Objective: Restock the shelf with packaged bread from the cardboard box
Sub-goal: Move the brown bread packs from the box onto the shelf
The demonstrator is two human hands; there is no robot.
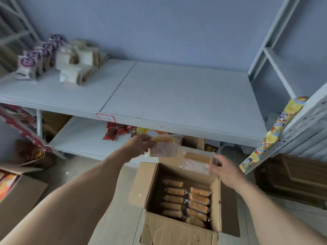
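Note:
An open cardboard box (155, 175) stands on the floor below me, with several clear-wrapped bread packs (189, 200) lined up inside. My left hand (139, 144) holds one bread pack (165, 146) above the box's far edge, just under the front lip of the white shelf (177, 96). My right hand (224, 171) grips a second bread pack (196, 162) to the right, a little lower. Both packs are blurred.
Purple-labelled bags (35, 57) and pale bread packs (76, 66) stand at the shelf's back left. Red snack packets (115, 131) lie on the lower shelf. A yellow snack strip (272, 135) hangs on the right upright. Another carton (16, 191) sits at left.

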